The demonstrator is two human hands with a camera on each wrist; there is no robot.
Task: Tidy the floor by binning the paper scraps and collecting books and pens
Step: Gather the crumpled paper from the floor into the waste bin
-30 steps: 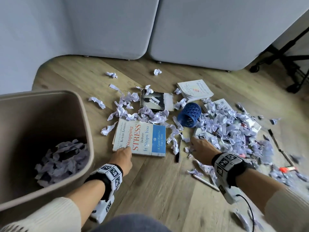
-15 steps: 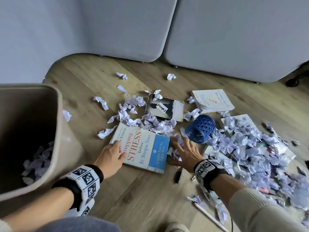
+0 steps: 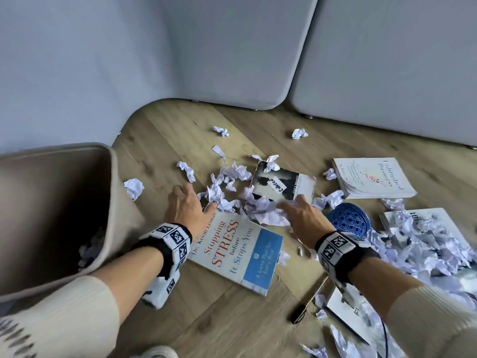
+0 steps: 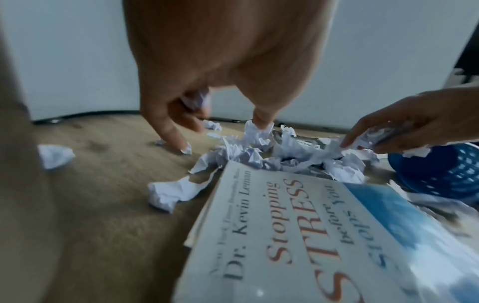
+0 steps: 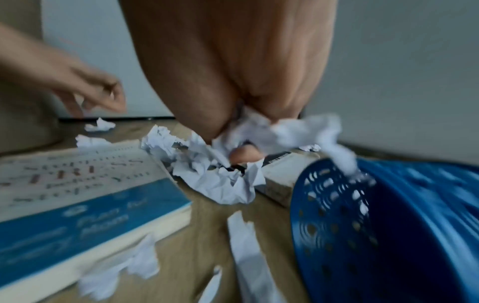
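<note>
Crumpled paper scraps (image 3: 260, 206) lie heaped between the "Stopping Stress" book (image 3: 240, 251) and a black-covered book (image 3: 284, 186). My left hand (image 3: 193, 200) reaches down at the left end of the heap; a small scrap (image 4: 196, 100) sits in its curled fingers and its thumb touches another scrap (image 4: 255, 133). My right hand (image 3: 294, 208) grips a bunch of scraps (image 5: 261, 131) at the right end. A blue mesh pen holder (image 3: 348, 223) lies on its side by my right wrist. A dark pen (image 3: 307, 303) lies on the floor near me.
A beige bin (image 3: 111, 182) with scraps inside stands left, close to my left arm. A white book (image 3: 371, 179) lies far right, and another book (image 3: 438, 223) is half buried under a large scrap pile (image 3: 418, 251). Grey upholstered furniture (image 3: 232, 60) bounds the floor behind.
Both hands have moved forward past the Stress book into the scrap heap. The right hand has closed round a bunch of scraps; the left has picked up a small one.
</note>
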